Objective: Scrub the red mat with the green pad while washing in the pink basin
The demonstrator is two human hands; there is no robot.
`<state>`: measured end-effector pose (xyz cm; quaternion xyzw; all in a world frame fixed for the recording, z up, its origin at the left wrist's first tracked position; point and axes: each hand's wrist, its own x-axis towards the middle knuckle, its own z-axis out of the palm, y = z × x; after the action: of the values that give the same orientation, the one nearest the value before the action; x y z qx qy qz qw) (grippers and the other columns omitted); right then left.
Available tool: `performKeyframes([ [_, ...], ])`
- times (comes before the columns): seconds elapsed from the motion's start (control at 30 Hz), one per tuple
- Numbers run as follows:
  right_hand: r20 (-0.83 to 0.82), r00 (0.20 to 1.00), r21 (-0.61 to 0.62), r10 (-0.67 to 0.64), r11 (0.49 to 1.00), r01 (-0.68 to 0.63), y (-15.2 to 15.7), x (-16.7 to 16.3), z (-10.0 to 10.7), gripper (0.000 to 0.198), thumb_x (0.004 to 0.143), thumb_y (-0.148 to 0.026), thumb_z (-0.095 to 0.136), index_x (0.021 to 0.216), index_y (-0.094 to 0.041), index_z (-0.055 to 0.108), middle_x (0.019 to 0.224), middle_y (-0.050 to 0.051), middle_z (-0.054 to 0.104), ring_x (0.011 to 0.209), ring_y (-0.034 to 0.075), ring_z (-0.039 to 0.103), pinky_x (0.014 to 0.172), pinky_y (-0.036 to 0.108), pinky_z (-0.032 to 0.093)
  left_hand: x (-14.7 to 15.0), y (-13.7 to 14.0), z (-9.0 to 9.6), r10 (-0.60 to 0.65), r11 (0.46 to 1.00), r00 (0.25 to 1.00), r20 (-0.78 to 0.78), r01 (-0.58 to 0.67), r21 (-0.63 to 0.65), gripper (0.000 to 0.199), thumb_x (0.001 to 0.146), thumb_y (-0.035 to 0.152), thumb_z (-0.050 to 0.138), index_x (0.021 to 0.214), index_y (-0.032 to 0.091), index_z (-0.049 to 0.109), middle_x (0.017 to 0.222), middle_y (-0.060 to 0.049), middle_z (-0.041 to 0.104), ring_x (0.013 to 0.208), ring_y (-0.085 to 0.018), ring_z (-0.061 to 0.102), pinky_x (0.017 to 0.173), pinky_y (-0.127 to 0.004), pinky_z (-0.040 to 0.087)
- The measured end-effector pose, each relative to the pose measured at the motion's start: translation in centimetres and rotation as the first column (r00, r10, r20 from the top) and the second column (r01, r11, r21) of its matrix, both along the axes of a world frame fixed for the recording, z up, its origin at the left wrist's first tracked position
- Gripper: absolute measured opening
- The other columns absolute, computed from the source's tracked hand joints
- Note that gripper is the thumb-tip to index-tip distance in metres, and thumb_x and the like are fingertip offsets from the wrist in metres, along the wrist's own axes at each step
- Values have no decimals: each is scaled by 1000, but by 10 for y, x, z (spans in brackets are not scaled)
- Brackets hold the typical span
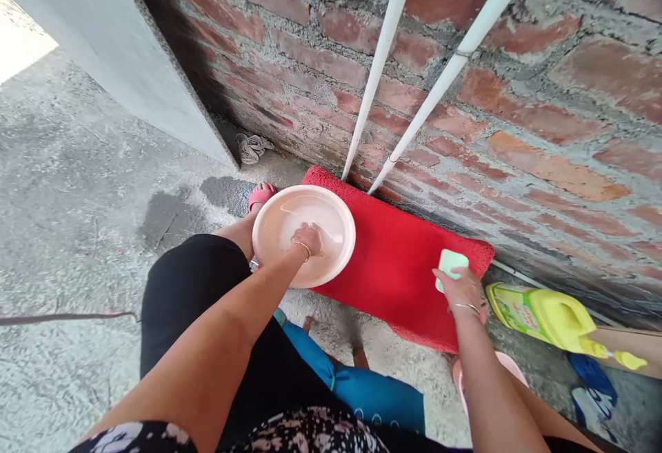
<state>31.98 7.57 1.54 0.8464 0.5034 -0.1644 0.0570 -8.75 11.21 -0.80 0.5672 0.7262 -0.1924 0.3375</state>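
My left hand (pixel 307 239) reaches into a pale pink basin (pixel 263 260) with clear water in it. Its fingers dip into the water and I cannot make out how they are held. The basin rests on the left end of a low surface covered with red cloth (pixel 393 260). Over the right end of that cloth, my right hand (pixel 463 289) is closed around a pale green block with rounded corners (pixel 453 261), thumb on its near left side. Whether the block is soap or a sponge does not show.
A yellow detergent bottle with a pump (pixel 543 311) is on the floor at right, near blue-and-white slippers (pixel 594 398). Behind the red cloth rises a brick wall (pixel 331 67) with two white pipes (pixel 385 46). A blue cushioned seat (pixel 372 391) is beneath me.
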Motion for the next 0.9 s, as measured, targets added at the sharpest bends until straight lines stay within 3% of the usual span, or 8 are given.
performKeyframes([
  [0.07, -92, 996, 42, 20, 999, -16, 27, -57, 2, 47, 81, -54, 68, 115, -22, 61, 124, 14, 61, 110, 29, 64, 90, 37, 49, -1, 0, 1, 4, 1000, 1000, 7, -4, -2, 90, 63, 40, 88, 139, 16, 47, 140, -26, 51, 123, -38, 60, 99, -47, 50],
  [0.2, -252, 943, 68, 220, 975, -209, 77, -165, -6, 42, 80, -49, 72, 112, -25, 61, 121, 7, 59, 105, 24, 62, 87, 32, 47, -2, -1, -1, 17, 1000, 1000, -6, -17, -20, 92, 62, 43, 88, 140, 19, 46, 141, -23, 49, 121, -37, 61, 98, -45, 51],
  [0.3, -300, 896, 51, 326, 944, -327, 95, -206, -18, 39, 80, -43, 72, 112, -23, 62, 117, 7, 58, 100, 24, 62, 85, 33, 46, -2, 0, -5, 16, 999, 1000, -19, -17, -30, 93, 61, 46, 88, 140, 22, 46, 141, -21, 48, 121, -36, 62, 96, -43, 52],
  [0.37, -309, 880, 45, 360, 930, -365, 97, -210, -25, 38, 81, -41, 72, 113, -23, 63, 117, 8, 58, 98, 23, 62, 84, 33, 45, -2, 0, -7, 15, 999, 1000, -28, -15, -34, 92, 60, 46, 88, 139, 21, 47, 141, -21, 48, 121, -36, 62, 97, -42, 51],
  [0.5, -268, 906, 57, 326, 945, -323, 89, -168, -34, 45, 79, -46, 74, 115, -22, 62, 118, 9, 58, 100, 25, 62, 85, 33, 45, -2, 0, -8, 29, 999, 998, -50, -31, -45, 88, 62, 45, 88, 136, 18, 48, 138, -22, 49, 120, -37, 62, 97, -43, 51],
  [0.77, -151, 988, 97, 40, 995, -26, 45, 3, -42, 45, 72, -50, 74, 107, -23, 63, 117, 12, 62, 110, 29, 60, 94, 39, 46, 0, 2, -5, 0, 999, 997, -76, -3, -45, 90, 62, 44, 88, 137, 16, 47, 140, -22, 47, 119, -36, 63, 98, -43, 52],
  [0.9, -75, 987, 13, -143, 989, 145, 18, 71, -33, 47, 72, -50, 74, 105, -19, 64, 119, 18, 63, 117, 34, 59, 100, 46, 45, -1, 1, -6, -1, 999, 998, -63, -1, -38, 91, 63, 45, 88, 138, 17, 46, 139, -22, 48, 119, -35, 63, 98, -41, 51],
])
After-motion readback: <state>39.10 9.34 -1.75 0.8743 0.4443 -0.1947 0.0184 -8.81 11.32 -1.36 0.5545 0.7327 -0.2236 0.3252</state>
